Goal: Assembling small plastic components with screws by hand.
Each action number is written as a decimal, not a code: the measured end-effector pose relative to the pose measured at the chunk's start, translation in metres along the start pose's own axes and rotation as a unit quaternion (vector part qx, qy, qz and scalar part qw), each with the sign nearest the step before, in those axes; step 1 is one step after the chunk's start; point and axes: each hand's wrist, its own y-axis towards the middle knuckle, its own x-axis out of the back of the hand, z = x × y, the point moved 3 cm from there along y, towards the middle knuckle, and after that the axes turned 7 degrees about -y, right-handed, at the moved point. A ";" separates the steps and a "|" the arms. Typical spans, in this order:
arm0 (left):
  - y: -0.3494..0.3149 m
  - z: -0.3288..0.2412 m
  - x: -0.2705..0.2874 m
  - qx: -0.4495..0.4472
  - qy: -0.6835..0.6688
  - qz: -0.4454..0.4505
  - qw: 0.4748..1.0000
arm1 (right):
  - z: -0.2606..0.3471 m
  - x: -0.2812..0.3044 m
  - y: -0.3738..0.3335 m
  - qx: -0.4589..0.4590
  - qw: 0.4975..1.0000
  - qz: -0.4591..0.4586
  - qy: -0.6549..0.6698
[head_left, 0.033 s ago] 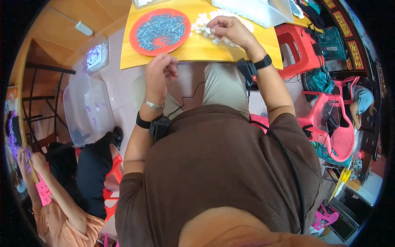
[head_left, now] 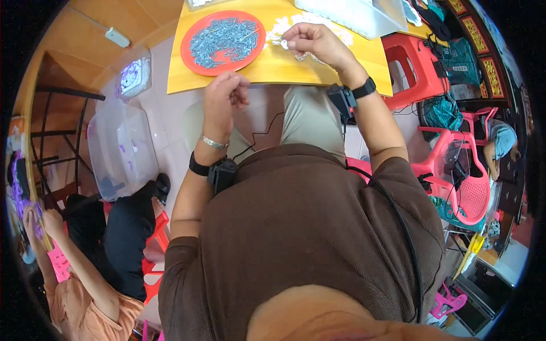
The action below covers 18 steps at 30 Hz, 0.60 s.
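Note:
My right hand (head_left: pixel 319 44) is over the yellow table (head_left: pixel 267 72), thumb and forefinger pinched on a small white plastic piece (head_left: pixel 284 44). More small white pieces (head_left: pixel 282 25) lie loose on the tabletop around and behind its fingertips. My left hand (head_left: pixel 223 98) is at the table's near edge, just in front of a round red plate (head_left: pixel 187 59). Its fingers are curled in, and whatever they may hold is hidden. Many thin grey metal pieces (head_left: pixel 224 40), like nails or screws, are heaped in the plate.
A clear plastic bin (head_left: pixel 364 20) stands at the table's far right. Red stools (head_left: pixel 409 74) and pink chairs (head_left: pixel 455 170) are to the right. On the left, a clear tub (head_left: pixel 122 150) rests on the floor near a seated person (head_left: pixel 85 301) handling purple material.
My right hand has shifted very slightly, and the white piece at its fingertips shows more plainly. My left hand keeps its curled pose. The whole view has moved a little.

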 end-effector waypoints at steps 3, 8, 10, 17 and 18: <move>0.004 0.002 -0.004 -0.005 0.044 0.015 0.999 | 0.025 -0.031 -0.003 0.021 0.997 0.028 0.067; 0.005 -0.001 -0.014 -0.017 0.032 0.051 0.998 | 0.039 -0.056 -0.006 0.033 0.993 0.064 0.093; 0.005 -0.001 -0.013 -0.016 0.030 0.058 0.998 | 0.044 -0.066 -0.008 0.049 0.995 0.058 0.059; 0.005 0.009 -0.003 0.036 -0.067 0.102 0.992 | 0.055 -0.081 -0.016 0.053 0.996 0.074 0.000; 0.005 0.009 -0.005 0.056 -0.138 0.124 0.981 | 0.053 -0.080 -0.016 0.053 0.996 0.075 -0.001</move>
